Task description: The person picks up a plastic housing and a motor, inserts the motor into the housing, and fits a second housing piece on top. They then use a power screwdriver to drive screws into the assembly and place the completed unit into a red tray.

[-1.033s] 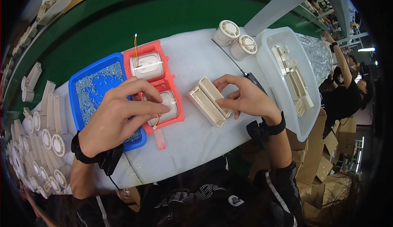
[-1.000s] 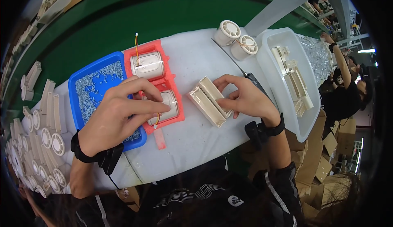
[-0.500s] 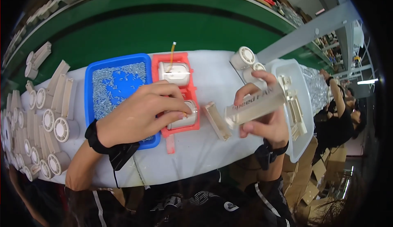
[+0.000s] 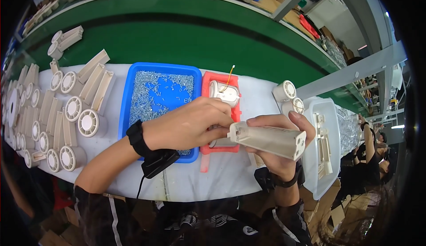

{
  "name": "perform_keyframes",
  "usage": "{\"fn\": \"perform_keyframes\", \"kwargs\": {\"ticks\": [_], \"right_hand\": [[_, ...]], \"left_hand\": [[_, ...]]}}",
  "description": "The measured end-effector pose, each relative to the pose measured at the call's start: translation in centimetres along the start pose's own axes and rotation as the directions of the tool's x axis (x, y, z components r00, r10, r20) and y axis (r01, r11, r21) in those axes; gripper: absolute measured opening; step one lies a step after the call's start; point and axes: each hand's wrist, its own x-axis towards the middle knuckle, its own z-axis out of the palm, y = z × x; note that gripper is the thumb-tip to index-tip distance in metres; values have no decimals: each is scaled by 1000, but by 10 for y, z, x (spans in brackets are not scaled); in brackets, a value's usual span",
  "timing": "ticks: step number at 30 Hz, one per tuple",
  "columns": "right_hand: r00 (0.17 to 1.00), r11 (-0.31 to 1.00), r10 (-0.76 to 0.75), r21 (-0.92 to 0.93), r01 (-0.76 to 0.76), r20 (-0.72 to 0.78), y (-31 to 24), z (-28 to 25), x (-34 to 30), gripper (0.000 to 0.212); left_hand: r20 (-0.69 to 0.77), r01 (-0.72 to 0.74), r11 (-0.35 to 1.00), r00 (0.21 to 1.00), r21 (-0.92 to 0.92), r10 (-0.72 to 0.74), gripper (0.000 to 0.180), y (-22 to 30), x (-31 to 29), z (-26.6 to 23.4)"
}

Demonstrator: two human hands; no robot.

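My right hand (image 4: 284,161) grips a cream plastic handle shell (image 4: 268,140), its hollow side in view and one end near my left fingertips. My left hand (image 4: 195,123) is closed over the lower pocket of a red fixture (image 4: 206,86). What its fingertips pinch is hidden. Under them a white rounded part (image 4: 223,143) shows in slivers. Another white rounded part (image 4: 227,94) sits in the upper pocket, with a yellow wire (image 4: 230,75) rising from it. Behind my right hand, another shell on the table is mostly hidden.
A blue tray (image 4: 124,113) of small screws stands left of the fixture. Several cream fan-like assemblies (image 4: 91,123) crowd the table's left. At right are round cream housings (image 4: 284,91) and a clear bin (image 4: 310,181) with cream parts. A co-worker (image 4: 366,166) is far right.
The shell in my right hand has turned from its printed outer face to its hollow side and come left, close to my left fingers. My left hand stays at the lower pocket. The view has shifted.
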Motion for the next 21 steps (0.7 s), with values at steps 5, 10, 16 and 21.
{"fn": "perform_keyframes", "kwargs": {"ticks": [5,10,16,21], "right_hand": [[999,995,47,-84,-46,13,3,-5,-4,110],[999,967,-31,-252,26,-17,8,-4,-8,117],[991,986,-60,-163,41,-117,10,2,-19,119],[995,986,-57,-162,43,-86,13,4,-19,119]], "left_hand": [[-13,10,999,1000,-37,-11,12,-3,-1,1],[-17,45,995,999,-94,-46,11,-5,0,1],[-7,48,995,999,-83,-49,10,-7,1,1],[-18,22,996,1000,-81,-24,11,-8,0,3]]}}
